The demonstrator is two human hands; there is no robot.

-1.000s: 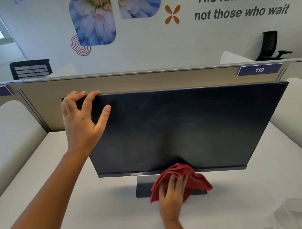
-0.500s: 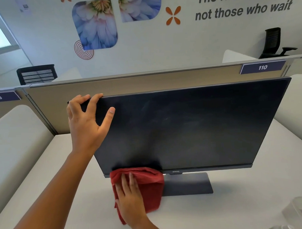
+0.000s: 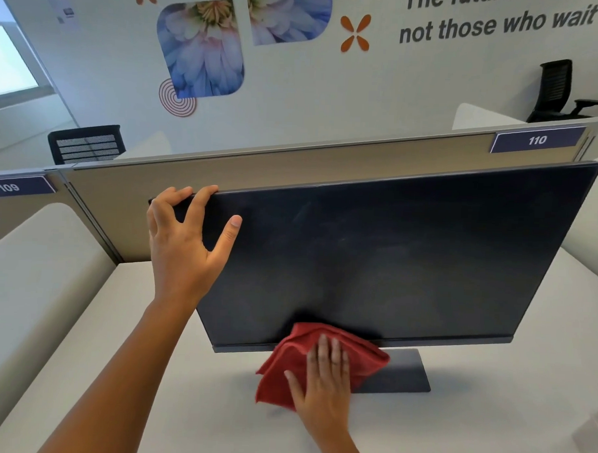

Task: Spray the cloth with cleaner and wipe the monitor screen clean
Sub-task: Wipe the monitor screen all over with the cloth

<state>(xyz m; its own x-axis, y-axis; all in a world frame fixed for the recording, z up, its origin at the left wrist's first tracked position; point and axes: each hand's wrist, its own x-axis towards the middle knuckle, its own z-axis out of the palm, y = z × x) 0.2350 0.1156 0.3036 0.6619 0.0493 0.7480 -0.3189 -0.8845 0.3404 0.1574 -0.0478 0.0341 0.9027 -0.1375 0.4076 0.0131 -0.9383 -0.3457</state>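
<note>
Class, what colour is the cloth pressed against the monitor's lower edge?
Red, seen in the head view: the cloth.

The counter (image 3: 143,373) offers open room near and left of the monitor (image 3: 408,257). Close behind the monitor, the partition (image 3: 128,217) walls off the far side. The stand base (image 3: 407,372) fills the counter under the monitor's lower edge.

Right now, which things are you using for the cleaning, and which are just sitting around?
In the job: monitor, gripped at its top corner by the left hand; red cloth, pressed against its bottom edge by the right hand.
Just around: partition, black chair, 110 sign, flower picture.
</note>
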